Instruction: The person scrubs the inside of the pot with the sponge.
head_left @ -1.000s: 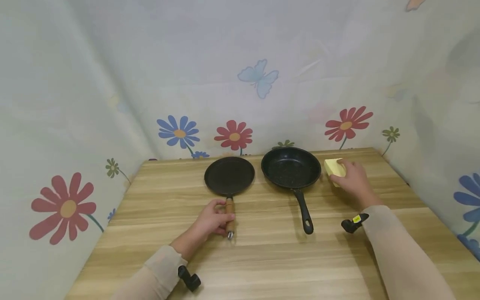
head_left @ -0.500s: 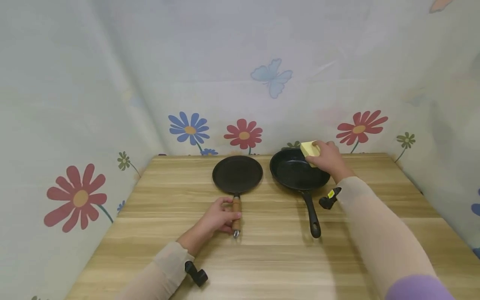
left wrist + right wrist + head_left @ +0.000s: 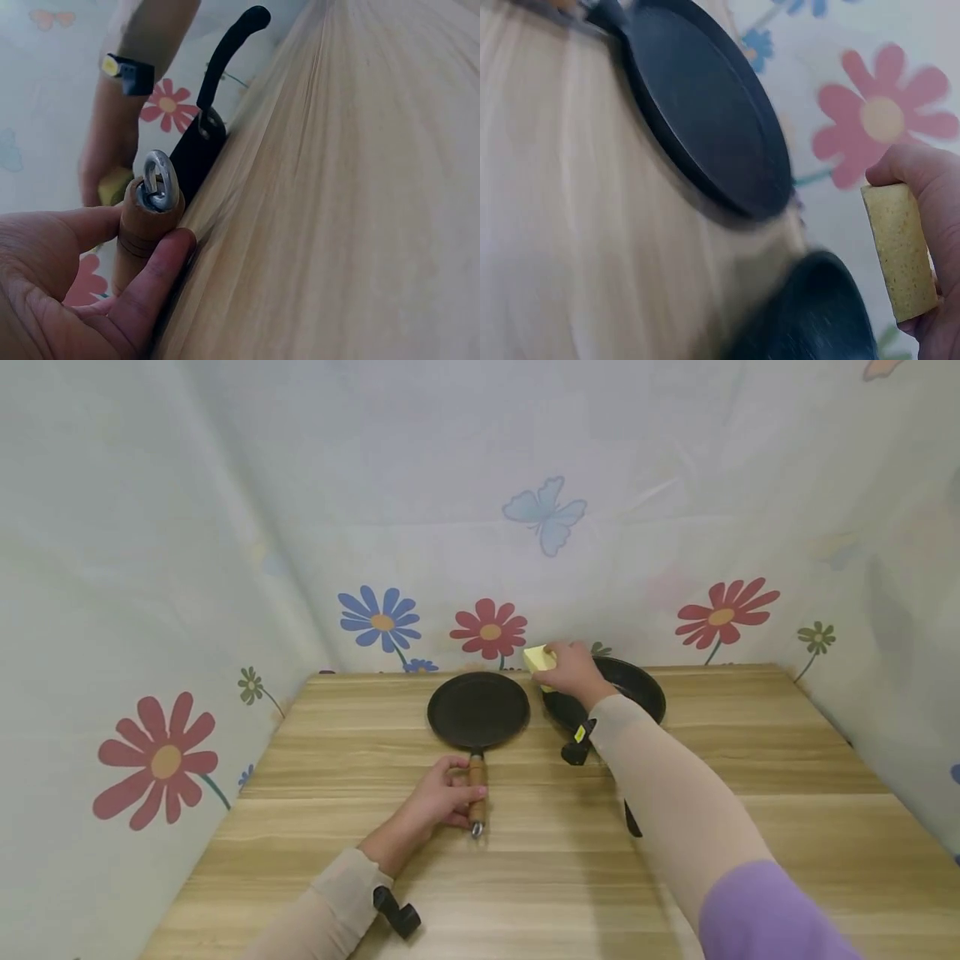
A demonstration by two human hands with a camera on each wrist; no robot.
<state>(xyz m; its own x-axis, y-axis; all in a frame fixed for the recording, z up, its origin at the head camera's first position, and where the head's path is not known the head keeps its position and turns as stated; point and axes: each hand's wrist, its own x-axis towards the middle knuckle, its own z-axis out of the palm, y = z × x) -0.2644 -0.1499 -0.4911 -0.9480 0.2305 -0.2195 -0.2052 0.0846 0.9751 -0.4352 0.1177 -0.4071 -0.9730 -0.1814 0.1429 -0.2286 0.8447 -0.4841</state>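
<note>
A flat black griddle pan [image 3: 478, 710] lies on the table, its wooden handle [image 3: 477, 789] toward the person. The left hand [image 3: 442, 795] grips that handle, thumb and fingers on either side of it; a metal hanging ring [image 3: 160, 180] tips the handle in the left wrist view. My right hand [image 3: 573, 672] holds a yellow sponge [image 3: 901, 251] between thumb and fingers, raised above the left rim of a deeper black frying pan [image 3: 637, 685]. The right forearm hides much of this pan and most of its black handle [image 3: 632, 820].
A wood-grain table [image 3: 315, 793] carries both pans, side by side near its back edge. Behind it hangs a pale curtain [image 3: 420, 527] printed with flowers and a butterfly. Small black cameras sit on both wrists.
The right hand has carried the sponge leftward, from the table right of the frying pan across it to its left rim. The left hand keeps its grip on the griddle handle.
</note>
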